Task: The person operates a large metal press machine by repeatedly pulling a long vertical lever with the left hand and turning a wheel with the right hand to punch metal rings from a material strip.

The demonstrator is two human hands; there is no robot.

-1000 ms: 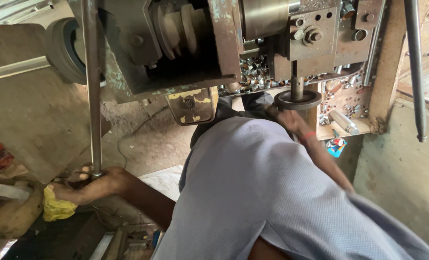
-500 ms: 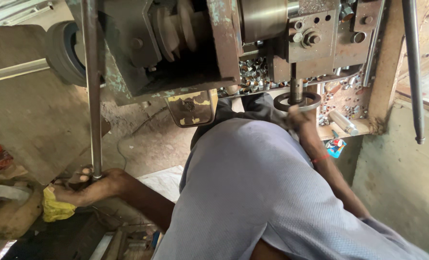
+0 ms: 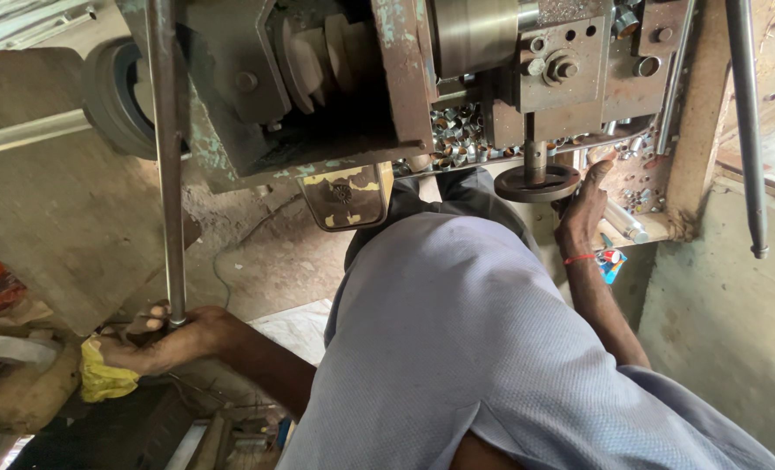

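Observation:
My left hand (image 3: 165,339) is low on the left, closed around the bottom end of a long upright metal lever rod (image 3: 168,174). My right hand (image 3: 583,209) is raised at the right, fingers pointing up. It rests against the right edge of a round metal disc (image 3: 537,183) under the spindle of a worn green machine (image 3: 353,78). Whether those fingers pinch anything is hidden. Several small metal rings (image 3: 457,130) lie heaped on the machine behind the disc. My grey-shirted body fills the lower middle.
A yellow cloth (image 3: 104,379) lies just under my left hand on a sack. A second thin rod (image 3: 744,130) hangs at the far right beside a concrete wall. A metal cylinder (image 3: 623,222) lies on the ledge near my right hand.
My right hand has shifted from in front of the disc to its right edge, fingers now raised. My left hand stays on the rod's lower end.

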